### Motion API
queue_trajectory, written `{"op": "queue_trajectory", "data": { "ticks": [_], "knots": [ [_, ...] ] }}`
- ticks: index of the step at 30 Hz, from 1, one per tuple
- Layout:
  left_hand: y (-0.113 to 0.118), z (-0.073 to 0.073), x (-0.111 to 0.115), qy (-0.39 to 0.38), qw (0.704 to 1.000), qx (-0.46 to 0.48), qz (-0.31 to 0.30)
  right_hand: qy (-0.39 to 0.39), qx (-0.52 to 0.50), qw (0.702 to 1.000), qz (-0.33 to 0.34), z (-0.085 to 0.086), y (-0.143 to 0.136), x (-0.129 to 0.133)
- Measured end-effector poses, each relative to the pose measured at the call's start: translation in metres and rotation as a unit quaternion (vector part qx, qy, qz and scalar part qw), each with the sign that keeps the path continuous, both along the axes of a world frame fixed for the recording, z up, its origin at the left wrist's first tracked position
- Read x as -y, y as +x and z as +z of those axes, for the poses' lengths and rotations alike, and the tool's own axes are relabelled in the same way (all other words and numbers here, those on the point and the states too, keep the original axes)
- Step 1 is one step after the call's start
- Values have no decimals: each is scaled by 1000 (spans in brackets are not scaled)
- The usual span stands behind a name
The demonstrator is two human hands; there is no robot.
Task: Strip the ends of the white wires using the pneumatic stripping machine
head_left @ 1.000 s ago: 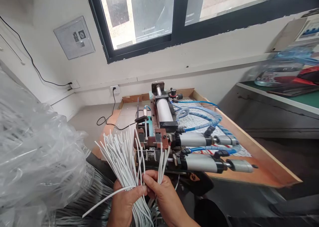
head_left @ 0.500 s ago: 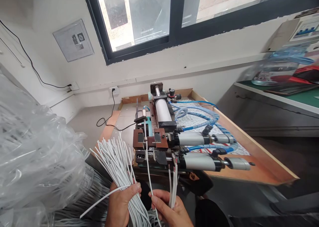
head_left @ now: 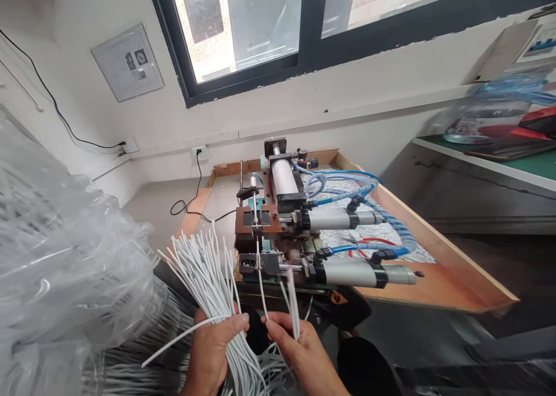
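A thick bundle of white cables (head_left: 204, 274) fans upward from my left hand (head_left: 212, 344), which is wrapped round it; one cable sticks out sideways to the lower left under the thumb. My right hand (head_left: 295, 344) pinches a single white cable (head_left: 262, 286) between thumb and fingertips. That cable runs up into the front jaws of a pneumatic machine (head_left: 264, 263), whose front and rear jaws are closed. A few more white cables (head_left: 294, 303), some with reddish tips, stand up from the same hand, slightly blurred.
The machine, with grey cylinders (head_left: 347, 271) and blue air hoses (head_left: 369, 193), sits in a wooden-edged tray (head_left: 452, 257). Clear plastic bags (head_left: 65, 257) fill the left side, above more cables (head_left: 139, 338). A green-topped shelf (head_left: 512, 158) with a plastic jug (head_left: 486, 118) is at right.
The machine's front and rear jaws have closed, with their cylinder rods shifted left. My right hand has moved slightly up, and its loose cables lean further left.
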State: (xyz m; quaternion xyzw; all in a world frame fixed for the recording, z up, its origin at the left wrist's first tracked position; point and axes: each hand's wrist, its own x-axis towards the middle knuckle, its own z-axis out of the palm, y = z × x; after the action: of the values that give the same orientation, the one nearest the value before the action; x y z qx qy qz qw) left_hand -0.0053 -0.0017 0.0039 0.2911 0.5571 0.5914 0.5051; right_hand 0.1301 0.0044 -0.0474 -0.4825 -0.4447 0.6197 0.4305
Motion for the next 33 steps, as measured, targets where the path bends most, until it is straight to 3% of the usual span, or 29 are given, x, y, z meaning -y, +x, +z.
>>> {"op": "queue_trajectory", "data": {
  "ticks": [3, 5, 7, 8, 10, 12, 14, 16, 20, 24, 33],
  "knots": [
    [1, 3, 0, 6, 1000, 1, 2, 79, 230, 968, 60, -37, 5, -4],
    [1, 3, 0, 3, 1000, 5, 0, 63, 302, 949, 63, -60, 10, -6],
    [1, 3, 0, -4, 1000, 10, -3, 52, 344, 937, 27, -67, 13, -8],
    [2, 3, 0, -7, 1000, 11, -6, 69, 357, 932, 5, -62, 14, -10],
    [4, 4, 0, -4, 1000, 9, -15, 149, 342, 927, -28, -36, 12, -16],
    [6, 7, 0, 7, 999, 6, -31, 242, 205, 948, 22, 1, 7, -21],
    [9, 9, 0, 17, 999, 6, -48, 242, 69, 965, 67, 32, -1, -24],
    [9, 11, 0, 15, 999, 10, -45, 193, -24, 979, 63, 46, -8, -25],
    [5, 7, 1, -28, 999, 22, 6, 47, -127, 991, -6, 33, -14, -22],
    [2, 2, 0, -51, 997, 33, 48, -3, -176, 984, -29, 20, -13, -22],
    [2, -1, -1, -45, 997, 16, 59, -65, -223, 973, -16, 34, -15, -31]
  ]
}}
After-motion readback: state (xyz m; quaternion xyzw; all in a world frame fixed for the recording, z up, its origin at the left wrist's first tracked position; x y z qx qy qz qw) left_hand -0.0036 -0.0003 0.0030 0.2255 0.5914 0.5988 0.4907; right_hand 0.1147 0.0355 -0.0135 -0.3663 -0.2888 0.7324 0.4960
